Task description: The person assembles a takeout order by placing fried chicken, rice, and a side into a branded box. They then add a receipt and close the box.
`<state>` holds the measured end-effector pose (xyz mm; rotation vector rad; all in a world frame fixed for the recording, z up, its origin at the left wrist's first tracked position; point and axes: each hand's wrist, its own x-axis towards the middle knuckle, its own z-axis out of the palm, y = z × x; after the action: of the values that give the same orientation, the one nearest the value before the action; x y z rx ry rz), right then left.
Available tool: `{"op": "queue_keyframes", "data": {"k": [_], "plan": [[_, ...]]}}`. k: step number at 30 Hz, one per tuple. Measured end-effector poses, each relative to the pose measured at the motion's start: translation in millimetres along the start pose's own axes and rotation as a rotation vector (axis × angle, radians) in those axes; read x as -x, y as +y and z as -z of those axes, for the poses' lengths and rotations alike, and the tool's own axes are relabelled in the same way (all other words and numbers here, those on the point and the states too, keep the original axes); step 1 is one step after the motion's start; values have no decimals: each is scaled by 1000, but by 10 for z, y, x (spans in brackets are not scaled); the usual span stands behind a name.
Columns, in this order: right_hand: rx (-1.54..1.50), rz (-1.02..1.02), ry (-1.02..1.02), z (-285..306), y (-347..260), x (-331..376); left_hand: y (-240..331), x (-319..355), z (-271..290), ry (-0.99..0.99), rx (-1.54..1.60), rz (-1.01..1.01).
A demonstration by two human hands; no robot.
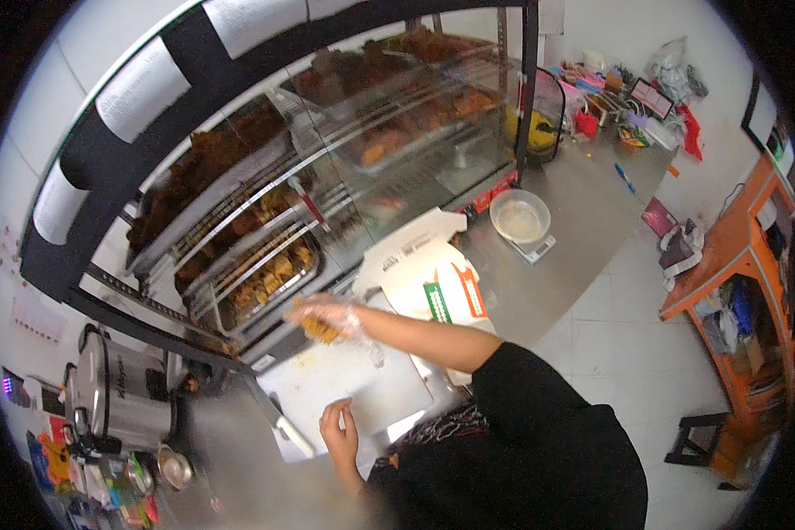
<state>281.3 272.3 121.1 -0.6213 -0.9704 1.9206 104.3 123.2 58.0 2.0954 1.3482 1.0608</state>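
Food [321,330], a golden-brown piece, is in the right hand [327,320], which wears a clear glove and has its fingers bent around it. This hand is over the far end of a white board [375,389], close to the lower edge of the cabinet [528,88]. The left hand [337,428] is bare, its fingers loosely bent, with nothing visible in its grasp. It is over the near part of the board; I cannot tell whether it touches it. Between the two hands the board is bare but for crumbs, leaving room to move.

Just left of the left hand, a knife [293,435] lies along the board's left edge, its pale handle toward that hand and apart from it. Beyond the right hand and to its left is a tray [319,258] of food pieces inside the cabinet. To its right stands an open box [406,283], partly behind the right forearm, so room on that side is tight. Farther right, well apart from both hands, a tub [519,230] rests on a scale [536,250]; past them the surface [583,212] runs bare to its curved-looking edge, with floor [618,353] beyond.
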Motion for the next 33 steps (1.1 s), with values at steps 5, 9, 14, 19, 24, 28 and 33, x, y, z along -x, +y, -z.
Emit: {"op": "queue_keyframes", "data": {"k": [5, 9, 14, 19, 24, 28, 33], "plan": [[-240, -1, 301, 711, -422, 1178, 242, 304, -185, 57, 41, 113], [-153, 165, 780, 1593, -1082, 2020, 319, 494, -377, 41, 40, 161], [-411, 611, 804, 2683, -1324, 2775, 1180, -63, -1217, -594, 387, -69], [-624, 659, 630, 2494, -1214, 3100, 1427, -535, -3164, -619, 153, -465], [-710, 736, 744, 2324, -893, 3653, 1595, -982, -4015, -715, -260, -316], [-720, 807, 762, 2365, -673, 4194, 1678, -934, -4135, -675, -431, -417], [-782, 863, 747, 2297, -562, 4204, 1680, -1034, -4347, -683, -636, -493]]}}
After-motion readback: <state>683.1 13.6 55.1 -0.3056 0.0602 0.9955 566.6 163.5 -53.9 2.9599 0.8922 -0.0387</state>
